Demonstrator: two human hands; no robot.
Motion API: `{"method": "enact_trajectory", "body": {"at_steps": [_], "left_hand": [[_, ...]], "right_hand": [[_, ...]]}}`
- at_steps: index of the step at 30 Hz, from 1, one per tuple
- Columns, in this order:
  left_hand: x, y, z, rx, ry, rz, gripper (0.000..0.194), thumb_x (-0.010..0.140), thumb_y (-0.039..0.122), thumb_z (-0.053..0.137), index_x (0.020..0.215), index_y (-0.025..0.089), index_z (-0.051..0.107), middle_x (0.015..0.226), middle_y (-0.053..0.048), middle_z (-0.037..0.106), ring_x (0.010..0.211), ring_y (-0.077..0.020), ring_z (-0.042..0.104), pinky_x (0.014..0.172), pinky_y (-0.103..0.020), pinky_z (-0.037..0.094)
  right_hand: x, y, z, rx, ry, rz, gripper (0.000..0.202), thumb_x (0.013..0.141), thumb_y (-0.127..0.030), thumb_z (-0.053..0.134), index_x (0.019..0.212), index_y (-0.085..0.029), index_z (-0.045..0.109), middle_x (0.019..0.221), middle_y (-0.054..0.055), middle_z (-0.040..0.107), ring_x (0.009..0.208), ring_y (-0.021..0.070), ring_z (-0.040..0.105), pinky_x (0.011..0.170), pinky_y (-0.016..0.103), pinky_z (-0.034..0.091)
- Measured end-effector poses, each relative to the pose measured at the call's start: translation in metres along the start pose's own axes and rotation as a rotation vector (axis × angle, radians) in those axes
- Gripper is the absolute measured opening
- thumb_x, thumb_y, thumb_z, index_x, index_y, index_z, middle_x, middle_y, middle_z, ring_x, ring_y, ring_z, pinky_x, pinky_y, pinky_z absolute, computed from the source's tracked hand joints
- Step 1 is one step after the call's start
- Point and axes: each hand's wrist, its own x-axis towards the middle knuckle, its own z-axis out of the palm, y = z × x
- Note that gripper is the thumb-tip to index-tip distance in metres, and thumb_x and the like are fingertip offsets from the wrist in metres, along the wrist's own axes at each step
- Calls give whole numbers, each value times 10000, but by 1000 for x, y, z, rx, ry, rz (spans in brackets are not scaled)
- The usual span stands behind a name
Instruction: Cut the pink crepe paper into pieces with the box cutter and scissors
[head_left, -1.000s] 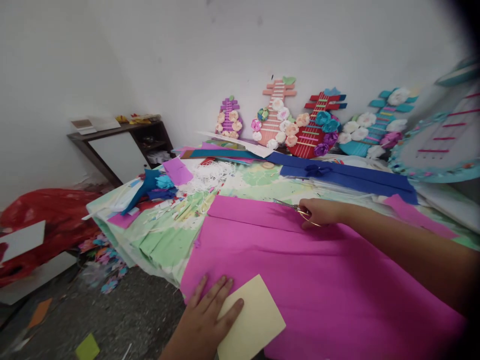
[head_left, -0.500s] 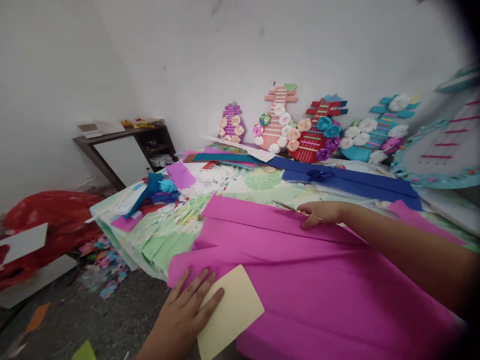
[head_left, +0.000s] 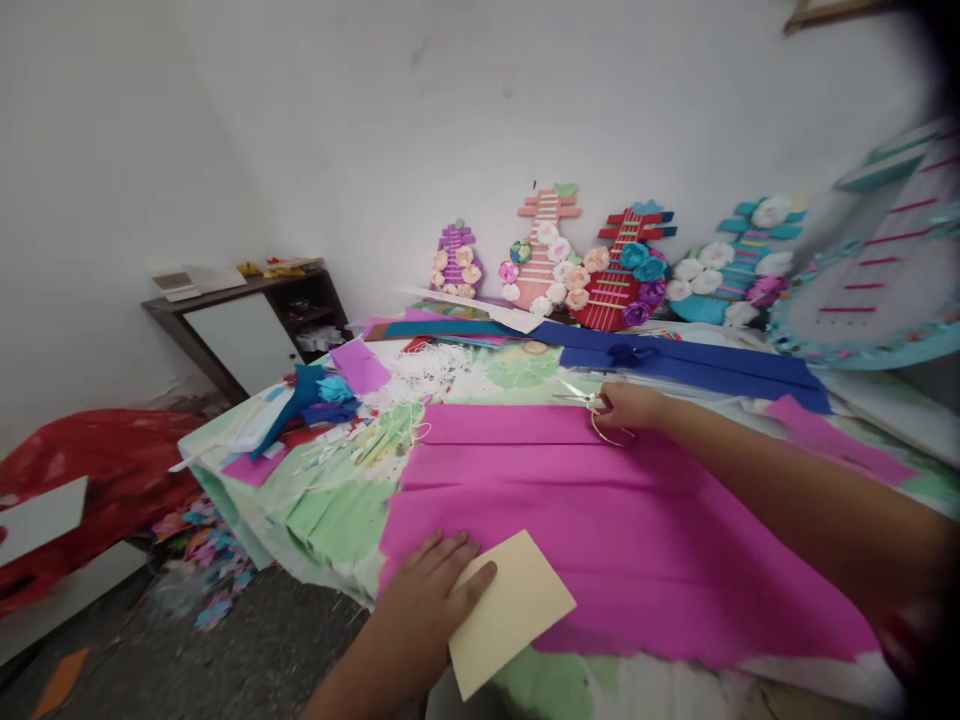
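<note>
Right now, a large pink sheet (head_left: 600,520) lies spread over the counter (head_left: 326,520), running under both hands, with faint creases across it. The left hand (head_left: 431,590) rests palm-down at the near left part of the sheet, fingers outstretched on it, and holds a pale yellow card (head_left: 514,610) under its thumb; the card's lower corner sticks out past the sheet's near edge. At the sheet's far edge, the right hand (head_left: 630,408) grips a pair of scissors (head_left: 576,397) by the gold handles, blades spread apart and pointing left.

Just beyond the sheet is a long strip of blue paper (head_left: 720,365), and to its far left a tangle of white string (head_left: 431,372) and a piece of purple paper (head_left: 360,367). Behind the sheet, along the wall, stand a purple guitar (head_left: 456,258), a peach guitar (head_left: 541,262), a red guitar (head_left: 606,300) and a teal guitar (head_left: 742,268), all trimmed with flowers. Well left of the sheet sit a cabinet (head_left: 240,335) and a red plastic bag (head_left: 112,450).
</note>
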Motion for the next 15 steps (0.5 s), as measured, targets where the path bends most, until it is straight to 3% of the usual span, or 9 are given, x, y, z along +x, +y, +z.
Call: {"method": "enact_trajectory", "body": {"at_steps": [4, 7, 9, 11, 15], "left_hand": [[-4, 2, 1, -40, -57, 11, 330, 794, 289, 482, 1119, 229, 487, 1124, -48, 550, 1058, -213, 454, 883, -374, 369], [-6, 3, 1, -69, -105, 12, 363, 793, 276, 483, 1152, 228, 462, 1164, -51, 525, 1088, -220, 431, 901, -389, 356], [-8, 2, 1, -83, -119, 9, 370, 791, 255, 481, 1160, 226, 456, 1171, -54, 520, 1098, -221, 424, 909, -391, 351], [-11, -1, 1, -88, -126, 10, 380, 782, 224, 479, 1161, 218, 455, 1169, -61, 521, 1103, -226, 420, 912, -396, 348], [-19, -8, 4, -76, -132, 75, 418, 763, 148, 450, 1178, 185, 434, 1166, -82, 521, 1098, -229, 427, 910, -414, 341]], "right_hand": [[-28, -2, -7, -49, 268, 74, 413, 740, -391, 397, 971, -66, 506, 961, 174, 562, 891, 250, 507, 713, 292, 351], [-57, -9, -9, -79, 451, 78, 379, 742, -386, 411, 951, -83, 502, 907, 150, 567, 855, 235, 518, 701, 286, 357], [-78, -14, -5, -105, 417, 56, 328, 746, -373, 408, 901, -105, 514, 852, 133, 572, 804, 228, 527, 672, 291, 360], [-99, -18, 5, -137, 305, 61, 284, 751, -350, 396, 847, -115, 525, 823, 133, 572, 786, 229, 530, 666, 302, 360], [-137, -25, 28, -98, 51, 230, 301, 777, -349, 336, 789, -125, 536, 798, 135, 583, 698, 217, 548, 598, 306, 356]]}}
